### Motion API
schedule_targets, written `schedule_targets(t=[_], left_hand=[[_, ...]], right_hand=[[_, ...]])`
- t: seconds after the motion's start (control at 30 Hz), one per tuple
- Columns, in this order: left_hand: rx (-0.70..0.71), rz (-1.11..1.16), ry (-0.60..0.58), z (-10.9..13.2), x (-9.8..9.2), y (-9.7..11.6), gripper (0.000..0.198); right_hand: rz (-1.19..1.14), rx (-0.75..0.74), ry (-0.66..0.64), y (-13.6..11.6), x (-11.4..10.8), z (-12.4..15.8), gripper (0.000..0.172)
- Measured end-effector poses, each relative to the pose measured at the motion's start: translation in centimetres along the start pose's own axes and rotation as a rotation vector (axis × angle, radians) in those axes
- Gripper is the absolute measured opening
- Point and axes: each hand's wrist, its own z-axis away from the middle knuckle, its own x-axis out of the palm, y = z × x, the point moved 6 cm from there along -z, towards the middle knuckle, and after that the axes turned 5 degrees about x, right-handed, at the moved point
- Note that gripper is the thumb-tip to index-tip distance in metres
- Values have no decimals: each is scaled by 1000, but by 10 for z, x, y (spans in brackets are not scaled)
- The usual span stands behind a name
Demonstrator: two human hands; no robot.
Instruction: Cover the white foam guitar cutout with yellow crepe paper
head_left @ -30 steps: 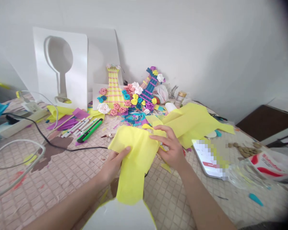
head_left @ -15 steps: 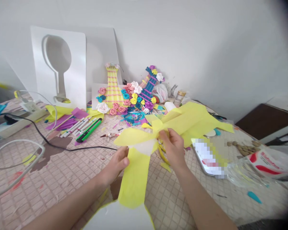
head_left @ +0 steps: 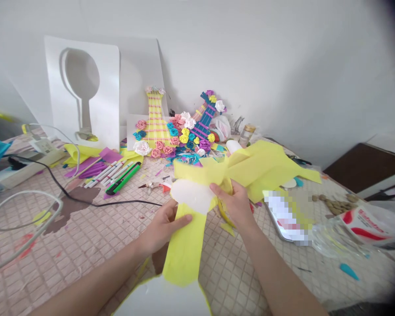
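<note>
A white board cutout (head_left: 192, 195) with a round head, a narrow neck and a wide body points away from me, its body cut off by the bottom edge. Yellow paper (head_left: 186, 245) covers the neck. My left hand (head_left: 163, 224) grips the neck just below the head, thumb on its face and fingers underneath. At the head's right edge, my right hand (head_left: 235, 202) pinches a yellow paper strip (head_left: 200, 172) against the board. This strip stands up behind the head, slightly blurred. The right fingertips are hidden behind the paper.
Yellow paper sheet (head_left: 266, 164) lies beyond my right hand. Paper-flower instrument models (head_left: 156, 118) stand by the wall. At left are markers (head_left: 102, 173), a green cutter (head_left: 123, 179) and a black cable (head_left: 95, 205). A phone (head_left: 285, 219) and plastic bottle (head_left: 335, 235) lie right.
The yellow strip has moved from across the head to behind it, baring the white surface. My left thumb has slid onto the neck's face, and my right hand has shifted slightly.
</note>
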Motion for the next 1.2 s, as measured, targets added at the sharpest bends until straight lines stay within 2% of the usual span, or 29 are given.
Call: schedule_targets(t=[0.07, 0.13, 0.23, 0.4, 0.6, 0.73, 0.93, 1.0, 1.1, 1.2], left_hand=[[3, -15, -9, 0, 0, -1, 30], [6, -19, -11, 0, 0, -1, 28], [0, -4, -3, 0, -1, -2, 30], [-7, 7, 9, 0, -1, -2, 36], [-23, 6, 16, -1, -2, -3, 37], [-34, 21, 44, 0, -2, 0, 33], [-198, 130, 117, 5, 6, -7, 28], [-212, 244, 96, 6, 10, -6, 29], [-207, 443, -50, 7, 15, 3, 36], [-210, 541, -158, 11, 3, 24, 41]], right_hand=[[-76, -3, 84, 3, -5, -2, 30], [-163, -4, 107, 5, -7, -3, 30], [-202, 33, 58, 6, -4, -4, 32], [-100, 64, 2, 6, 0, -2, 38], [-15, 15, 53, 6, -4, -3, 34], [-82, 39, 16, 11, -3, -5, 31], [-205, 121, -29, 17, 1, -10, 27], [-170, 106, 9, 17, -1, -12, 23], [-102, 59, 111, 18, -9, -16, 22], [1, 12, 148, 19, -14, -18, 26]])
